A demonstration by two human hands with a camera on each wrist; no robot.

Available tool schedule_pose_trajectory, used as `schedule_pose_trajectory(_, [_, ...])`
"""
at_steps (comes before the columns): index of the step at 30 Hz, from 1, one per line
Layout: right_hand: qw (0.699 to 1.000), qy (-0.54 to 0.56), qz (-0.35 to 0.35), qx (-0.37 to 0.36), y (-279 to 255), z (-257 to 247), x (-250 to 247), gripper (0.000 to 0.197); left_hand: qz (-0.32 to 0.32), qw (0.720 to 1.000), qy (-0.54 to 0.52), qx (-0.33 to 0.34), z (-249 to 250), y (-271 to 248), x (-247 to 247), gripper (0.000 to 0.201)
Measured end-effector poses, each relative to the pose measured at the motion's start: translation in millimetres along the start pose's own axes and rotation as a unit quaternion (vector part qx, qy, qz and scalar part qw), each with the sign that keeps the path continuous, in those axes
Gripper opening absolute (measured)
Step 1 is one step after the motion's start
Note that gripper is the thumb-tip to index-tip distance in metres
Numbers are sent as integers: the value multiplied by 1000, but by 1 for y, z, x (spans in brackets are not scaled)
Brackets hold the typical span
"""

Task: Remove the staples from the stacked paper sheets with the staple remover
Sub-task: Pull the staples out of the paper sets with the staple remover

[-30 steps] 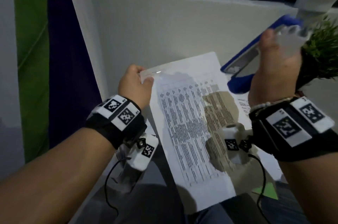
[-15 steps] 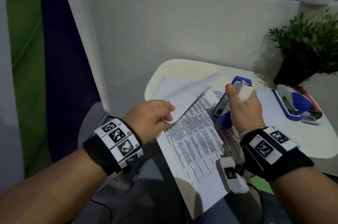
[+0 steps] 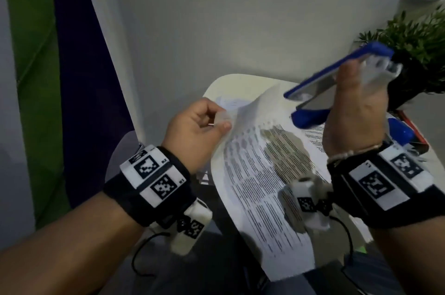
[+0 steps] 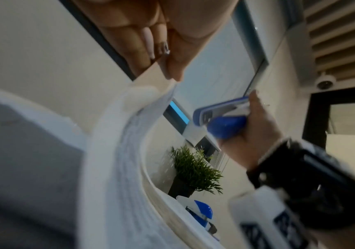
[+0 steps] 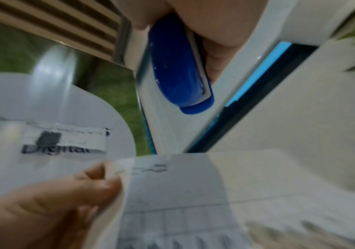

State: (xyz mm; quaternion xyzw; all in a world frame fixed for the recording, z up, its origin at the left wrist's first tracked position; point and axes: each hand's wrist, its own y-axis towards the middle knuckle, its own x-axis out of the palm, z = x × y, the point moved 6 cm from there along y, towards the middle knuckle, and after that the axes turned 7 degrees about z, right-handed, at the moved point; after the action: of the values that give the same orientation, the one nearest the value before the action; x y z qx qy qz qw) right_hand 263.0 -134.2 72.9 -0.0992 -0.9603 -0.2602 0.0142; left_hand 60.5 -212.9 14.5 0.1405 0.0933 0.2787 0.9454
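Blue staple remover (image 3: 337,77) is gripped in the right hand (image 3: 356,123), held clear above the paper sheets (image 3: 260,174). The left hand (image 3: 197,130), apart from the right, pinches their top corner over the white table (image 3: 231,82). The print is too blurred to read.

Left wrist: thumb and fingers (image 4: 133,38) clamp that corner.

Right wrist: a blurred label (image 5: 63,143) beyond the left hand reads "Digital".

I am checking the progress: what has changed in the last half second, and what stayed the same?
The right hand lifted the blue staple remover up off the paper sheets, toward the potted plant. The left hand still pinches their top corner; the right still grips the tool.
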Motion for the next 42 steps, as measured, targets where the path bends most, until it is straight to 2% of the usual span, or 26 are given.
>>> schedule_pose_trajectory(2, [997, 59, -28, -42, 2, -27, 12, 30, -10, 1000, -15, 9, 14, 1, 5, 23])
schedule_pose_trajectory(4, [992, 72, -82, -63, 3, -40, 26, 40, -28, 999, -8, 28, 23, 1, 10, 24])
schedule_pose_trajectory(8, [988, 30, -147, -48, 1, -35, 46, 39, -32, 998, 6, 49, 25, 4, 11, 28])
schedule_pose_trajectory(11, [988, 5, -147, -47, 1, -29, 51, 37, -29, 994, 61, 89, 24, 2, 10, 28])
schedule_pose_trajectory(15, [987, -6, -153, -48, 2, -29, 56, 24, -26, 989, 74, 123, 30, -2, 11, 9])
schedule_pose_trajectory(20, [982, 8, -179, -61, -4, -31, 63, 26, -29, 992, 54, 113, 33, 0, 13, 12])
schedule_pose_trajectory(38, [979, 56, -169, -95, -9, -38, 66, 24, -32, 990, 50, 125, 38, -5, 18, 13])
schedule_pose_trajectory(42, [980, 53, -174, -83, -9, -37, 66, 23, -39, 990, 52, 125, 37, -8, 20, 12])
